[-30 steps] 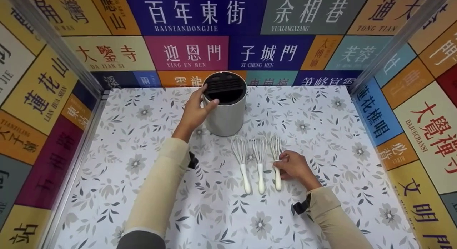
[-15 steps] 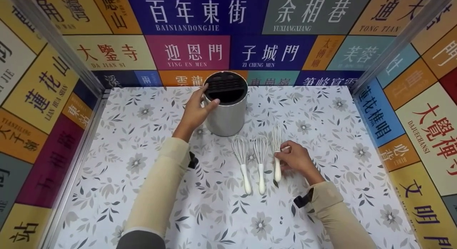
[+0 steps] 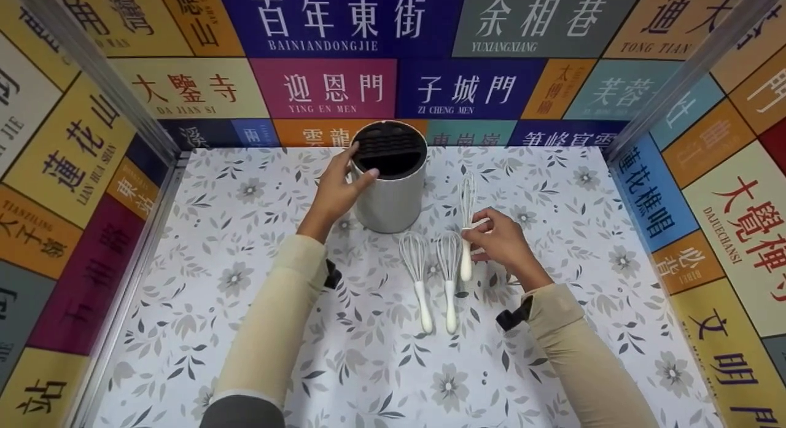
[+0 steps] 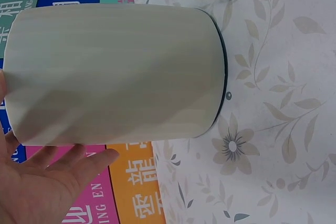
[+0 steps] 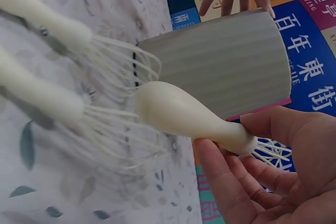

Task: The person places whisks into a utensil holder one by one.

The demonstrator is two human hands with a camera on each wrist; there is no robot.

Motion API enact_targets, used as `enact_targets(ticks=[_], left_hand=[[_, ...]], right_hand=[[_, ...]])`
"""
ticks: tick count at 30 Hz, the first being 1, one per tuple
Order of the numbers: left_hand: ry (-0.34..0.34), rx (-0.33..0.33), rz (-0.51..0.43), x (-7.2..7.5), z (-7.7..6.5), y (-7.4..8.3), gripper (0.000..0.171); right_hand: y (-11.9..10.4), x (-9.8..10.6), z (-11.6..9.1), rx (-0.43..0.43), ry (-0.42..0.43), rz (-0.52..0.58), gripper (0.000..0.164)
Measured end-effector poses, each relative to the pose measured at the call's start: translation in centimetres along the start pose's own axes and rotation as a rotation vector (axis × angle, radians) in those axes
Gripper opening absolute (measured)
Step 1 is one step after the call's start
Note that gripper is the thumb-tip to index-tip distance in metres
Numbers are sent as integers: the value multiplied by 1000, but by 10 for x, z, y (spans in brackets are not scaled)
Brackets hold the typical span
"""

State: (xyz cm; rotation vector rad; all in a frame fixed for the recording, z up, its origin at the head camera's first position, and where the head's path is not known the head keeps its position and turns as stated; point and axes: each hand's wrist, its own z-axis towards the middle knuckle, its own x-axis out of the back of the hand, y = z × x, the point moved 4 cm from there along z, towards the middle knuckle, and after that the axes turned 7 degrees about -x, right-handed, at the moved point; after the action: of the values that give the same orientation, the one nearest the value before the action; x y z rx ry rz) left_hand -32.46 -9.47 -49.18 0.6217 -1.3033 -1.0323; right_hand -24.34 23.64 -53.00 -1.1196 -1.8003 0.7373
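Note:
A white whisk (image 3: 466,256), pinched near the top of its handle between thumb and fingers of my right hand (image 3: 503,241), is raised off the table with its wires pointing away. In the right wrist view the handle (image 5: 184,111) of this whisk faces the camera. My left hand (image 3: 336,185) rests on the left side of a grey cylindrical utensil holder (image 3: 388,204), fingers spread and fairly straight, thumb by the rim. The holder stands upright; its black top has slots and a wider opening. Two more white whisks lie side by side, a left whisk (image 3: 424,305) and a middle whisk (image 3: 450,305).
A white tablecloth (image 3: 344,373) with grey flowers and leaves covers the table. Colourful sign-patterned panels (image 3: 331,87) stand behind and at both sides, close behind the holder. Metal posts (image 3: 681,72) mark the corners.
My right hand has lifted the rightmost whisk off the table and carried it forward and slightly left, nearer the holder. My left hand, the holder and the other two whisks have stayed put.

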Motion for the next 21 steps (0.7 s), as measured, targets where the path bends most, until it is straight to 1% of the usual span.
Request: enact_targets(ticks=[5,9,15,21], left_hand=[[-2,13,-18,1,-1,0,78],[1,7,-27,0,0,0,78],[5,-1,-13,0,1,-1,78],[-1,20,-3,1,0,-1,78]], right_hand=[[-28,-2,3,61,7,14,44],[-48,-2,5,98,11,28,43],[-81,0,7,152,44,62,42],[-111,-2,9,233,68,106,42]])
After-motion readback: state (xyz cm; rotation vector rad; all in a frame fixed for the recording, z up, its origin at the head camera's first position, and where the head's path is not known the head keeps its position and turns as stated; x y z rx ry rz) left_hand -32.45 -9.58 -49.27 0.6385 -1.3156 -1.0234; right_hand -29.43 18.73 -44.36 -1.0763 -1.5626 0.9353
